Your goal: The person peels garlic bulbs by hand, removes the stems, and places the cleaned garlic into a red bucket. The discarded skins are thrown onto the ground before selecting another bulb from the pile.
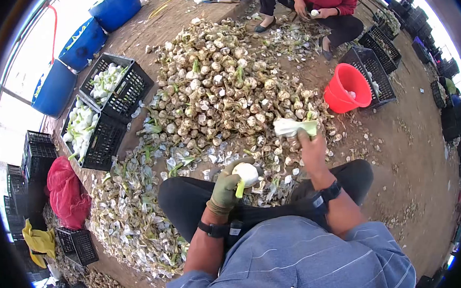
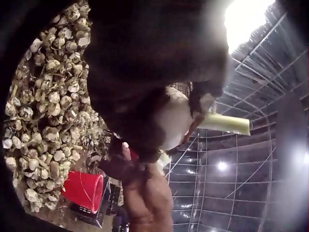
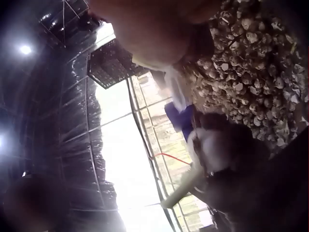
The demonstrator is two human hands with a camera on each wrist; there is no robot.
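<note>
In the head view, my gloved left hand (image 1: 223, 187) grips a smooth white garlic bulb (image 1: 246, 174) in front of my lap, its short green stem (image 1: 240, 189) pointing down toward me. The same bulb (image 2: 175, 123) and stem (image 2: 227, 124) show in the left wrist view, partly covered by the dark glove. My bare right hand (image 1: 313, 152), raised to the right and apart from the bulb, pinches a white and pale green piece of peel (image 1: 295, 127). Blurred in the right wrist view, this peel (image 3: 177, 91) hangs below the fingers.
A large pile of unpeeled bulbs (image 1: 222, 87) lies ahead, with loose peelings (image 1: 135, 222) at left. Black crates of white bulbs (image 1: 107, 82) stand front left. At right are a red bucket (image 1: 337, 94) and more crates (image 1: 365, 69). Another person (image 1: 333, 8) sits across the pile.
</note>
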